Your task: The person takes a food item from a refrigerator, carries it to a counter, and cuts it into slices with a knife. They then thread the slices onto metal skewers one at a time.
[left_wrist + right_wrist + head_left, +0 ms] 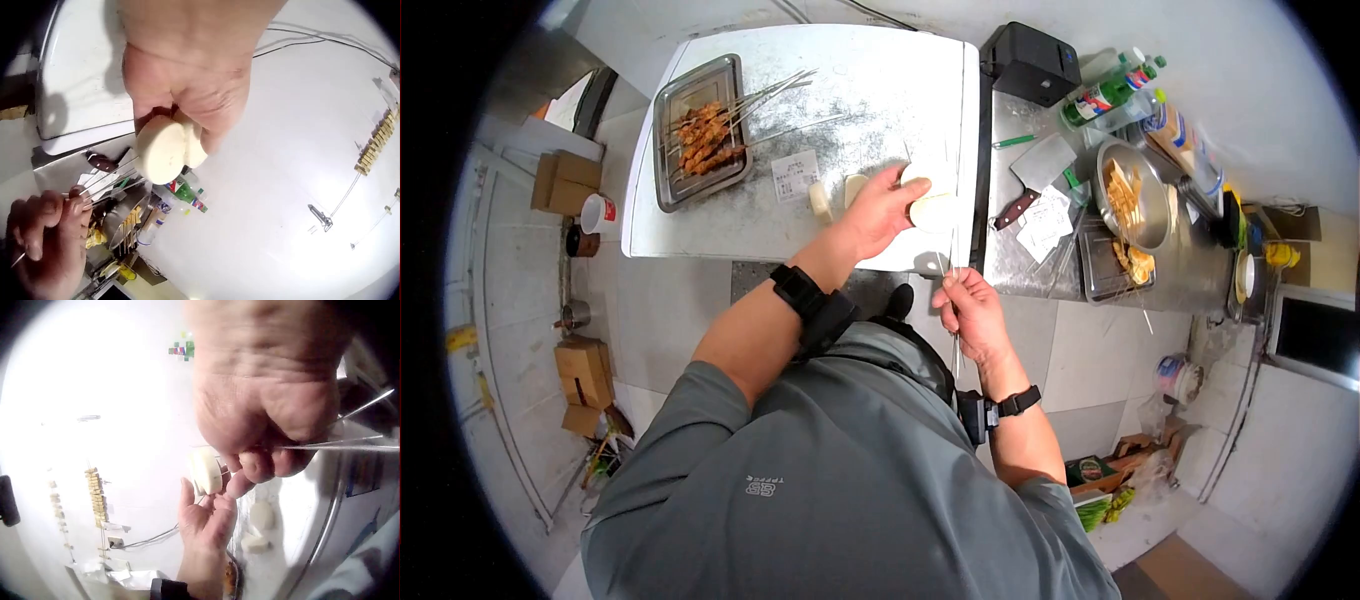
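Observation:
My left hand (880,215) grips two thick, round, cream-coloured slices (161,150) over the front right of the white table (730,235). They look like slices of steamed bun or similar. Lower and to the right, my right hand (975,315) pinches several thin metal skewers (356,445), fingers curled. In the left wrist view the skewers point from the right hand (50,244) toward the held slices, their tips close to the nearer one. Two more pale pieces, a round slice (855,188) and an upright one (820,203), lie on the table beside my left hand.
A metal tray (662,185) of skewered meat (705,137) stands at the table's left, near a printed slip (796,176). On the right counter are a cleaver (1043,162), green bottle (1095,101), steel bowl (1155,235), paper slips (1045,228) and black printer (1032,64).

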A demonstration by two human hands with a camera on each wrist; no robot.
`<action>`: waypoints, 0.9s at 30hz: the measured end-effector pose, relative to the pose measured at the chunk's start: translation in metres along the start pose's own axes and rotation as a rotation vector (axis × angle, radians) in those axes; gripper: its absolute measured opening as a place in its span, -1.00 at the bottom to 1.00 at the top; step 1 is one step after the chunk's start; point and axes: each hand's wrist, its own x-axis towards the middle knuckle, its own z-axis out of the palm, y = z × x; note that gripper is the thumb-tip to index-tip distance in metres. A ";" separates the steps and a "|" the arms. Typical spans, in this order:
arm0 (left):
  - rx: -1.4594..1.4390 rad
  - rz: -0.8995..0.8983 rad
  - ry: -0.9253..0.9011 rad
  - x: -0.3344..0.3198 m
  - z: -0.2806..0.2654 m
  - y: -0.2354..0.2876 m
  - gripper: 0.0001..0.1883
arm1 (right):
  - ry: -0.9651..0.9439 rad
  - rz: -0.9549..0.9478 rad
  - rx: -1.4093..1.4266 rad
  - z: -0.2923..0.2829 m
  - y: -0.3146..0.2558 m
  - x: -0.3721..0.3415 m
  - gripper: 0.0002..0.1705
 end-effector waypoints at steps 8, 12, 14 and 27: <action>0.029 -0.084 0.092 0.002 -0.008 -0.005 -0.61 | 0.221 -0.170 -0.198 -0.006 0.015 0.009 -0.86; 0.211 0.005 0.126 0.015 -0.038 0.002 -0.60 | 0.253 -0.225 -0.282 -0.013 0.010 0.003 -0.83; 0.396 0.028 0.133 0.028 -0.069 -0.008 -0.58 | 0.233 -0.196 -0.327 -0.011 0.011 0.000 -0.84; 0.053 0.108 0.140 0.011 -0.026 0.043 -0.58 | 0.183 -0.201 -0.343 -0.016 0.022 -0.014 -0.88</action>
